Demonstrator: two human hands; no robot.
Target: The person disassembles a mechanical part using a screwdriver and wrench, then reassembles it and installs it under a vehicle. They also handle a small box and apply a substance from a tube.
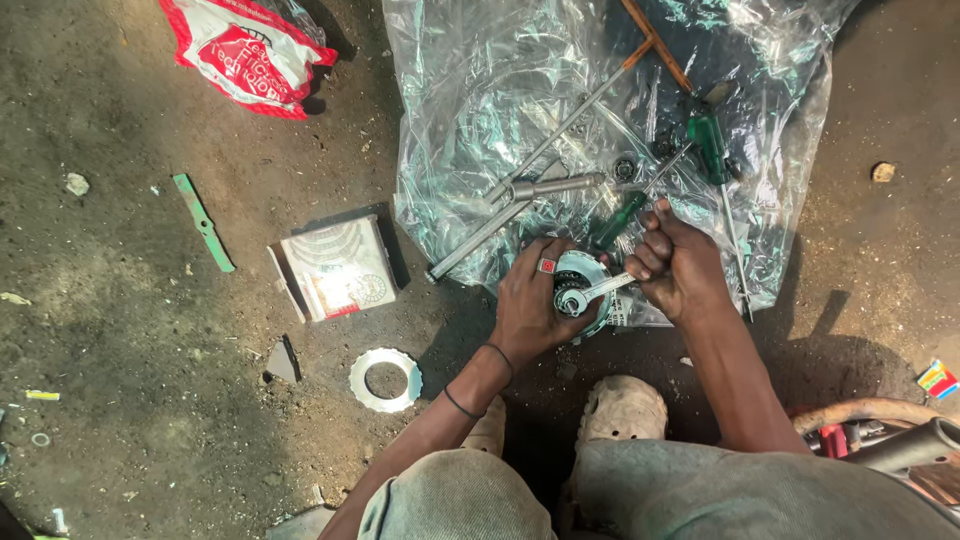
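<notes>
Left hand [530, 300] closed around round toothed metal hub [580, 285], held low over plastic sheet [470, 100] edge. Right hand [680, 265] fisted on spanner [597, 293] seated at hub centre. Hub likely heavy, rigid, greasy-slippery; grip by rim, clear of teeth

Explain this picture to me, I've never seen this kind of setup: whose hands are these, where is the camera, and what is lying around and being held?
The single view comes from a camera on the person's head, looking down past their knees at a dirt floor. The left hand grips a round metal part with gear-like teeth. The right hand holds a small wrench set on its centre. Behind lies a clear plastic sheet with long metal tools and a green-handled screwdriver. To the left sit a small cardboard box, a toothed ring and a red-and-white bag.
</notes>
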